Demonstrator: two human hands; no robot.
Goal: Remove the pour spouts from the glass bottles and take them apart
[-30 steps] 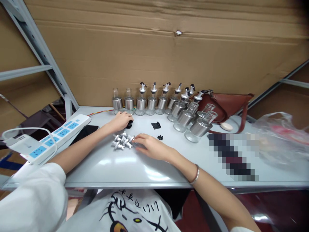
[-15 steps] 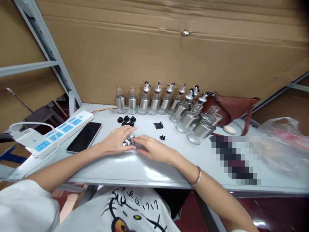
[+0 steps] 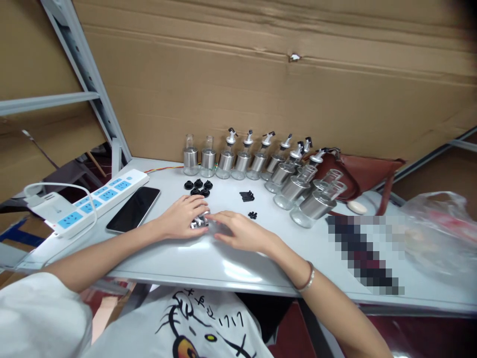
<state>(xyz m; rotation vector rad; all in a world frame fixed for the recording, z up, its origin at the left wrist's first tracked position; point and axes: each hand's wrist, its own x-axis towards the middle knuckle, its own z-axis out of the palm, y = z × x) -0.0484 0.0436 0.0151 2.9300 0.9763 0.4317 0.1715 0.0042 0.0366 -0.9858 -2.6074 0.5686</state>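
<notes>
- Near the middle of the bench (image 3: 179,263), silver spout pieces (image 3: 200,221) lie bunched between the two hands.
- At their left, the left hand (image 3: 184,217) curves over them, thumb and fingers apart around the bunch.
- To their right, the right hand (image 3: 242,231) has its thumb apart from its fingers, the tips at the bunch's edge; whether they touch it, I cannot tell.
- Just beyond the left hand sit five black stoppers (image 3: 198,185).
- Farther right lie thin black pieces (image 3: 247,196) and tiny black caps (image 3: 252,215).
- Behind these stand steel-sleeved glass bottles (image 3: 243,161).
</notes>
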